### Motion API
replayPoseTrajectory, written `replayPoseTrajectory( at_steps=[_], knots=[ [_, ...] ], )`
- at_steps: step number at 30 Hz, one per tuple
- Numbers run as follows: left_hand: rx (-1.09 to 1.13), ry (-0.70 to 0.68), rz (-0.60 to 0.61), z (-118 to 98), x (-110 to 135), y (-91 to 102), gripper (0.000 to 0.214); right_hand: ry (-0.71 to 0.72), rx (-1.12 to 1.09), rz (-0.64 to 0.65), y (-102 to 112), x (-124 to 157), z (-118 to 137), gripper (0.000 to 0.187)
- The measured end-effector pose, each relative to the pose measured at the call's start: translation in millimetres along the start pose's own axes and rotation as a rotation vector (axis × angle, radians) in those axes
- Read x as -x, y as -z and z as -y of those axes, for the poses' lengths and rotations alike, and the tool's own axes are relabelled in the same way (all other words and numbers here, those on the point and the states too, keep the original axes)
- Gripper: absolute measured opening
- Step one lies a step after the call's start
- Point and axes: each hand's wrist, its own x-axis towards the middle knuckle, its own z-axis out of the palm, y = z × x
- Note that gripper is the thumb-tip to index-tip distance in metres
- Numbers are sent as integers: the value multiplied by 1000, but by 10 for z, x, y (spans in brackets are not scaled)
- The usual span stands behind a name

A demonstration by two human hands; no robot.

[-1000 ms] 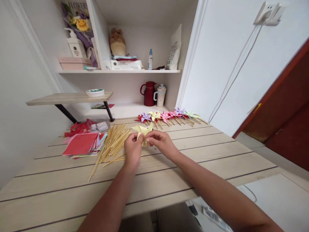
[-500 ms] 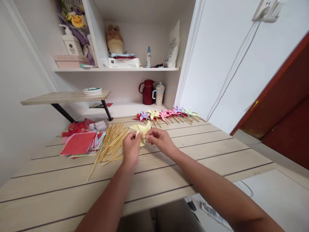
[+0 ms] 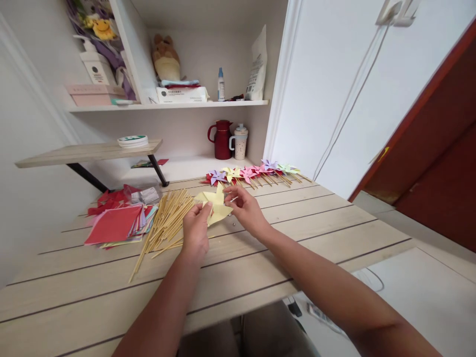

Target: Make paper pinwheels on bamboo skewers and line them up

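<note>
A pale yellow paper pinwheel (image 3: 216,214) without a stick is pinched between the thumb and fingers of my left hand (image 3: 196,225). Its blades fan out above and to the right of my thumb. My right hand (image 3: 245,210) is close beside the pinwheel's right side, thumb and fingers bent and apart, with nothing visible between them. Whether a fingertip touches the paper I cannot tell. A tiny shiny piece (image 3: 234,224) lies on the table below my right hand. Left of my left hand is a loose pile of thin wooden sticks (image 3: 167,215).
Stacked coloured paper squares (image 3: 113,225) lie at the left, with red scraps and a clear bag (image 3: 146,195) behind. A row of pinwheels on sticks (image 3: 247,173) lies at the back. A small raised shelf (image 3: 89,152), a red jug (image 3: 222,141) and a cup (image 3: 240,143) stand behind.
My right hand's fingers have come off the pinwheel's right blade and spread apart, and that blade now sticks out to the right. My left hand still holds the pinwheel. The view has shifted slightly.
</note>
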Motion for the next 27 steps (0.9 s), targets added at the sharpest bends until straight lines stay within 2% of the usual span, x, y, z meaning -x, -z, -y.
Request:
replayPoseTrajectory(
  at_steps=[3, 6, 10, 14, 20, 23, 27],
  knots=[
    [73, 35, -84, -55, -21, 26, 33, 223, 195, -39, 51, 2, 22, 47],
    [134, 65, -145, -99, -42, 41, 33, 358, 389, -29, 60, 33, 58, 45],
    [205, 74, -132, -95, -59, 45, 34, 407, 636, 29, -14, 117, 62, 37],
    [238, 68, -89, -68, -53, 41, 36, 403, 772, 81, -87, 183, 27, 34],
    [241, 72, -28, -54, -23, 14, 37, 474, 789, 19, -78, 177, -15, 20],
    [222, 84, -9, -43, -7, 1, 36, 511, 725, -15, -77, 163, -33, 12],
    [197, 61, 22, -42, 6, -3, 33, 477, 572, -36, -85, 144, -45, 14]
  ],
)
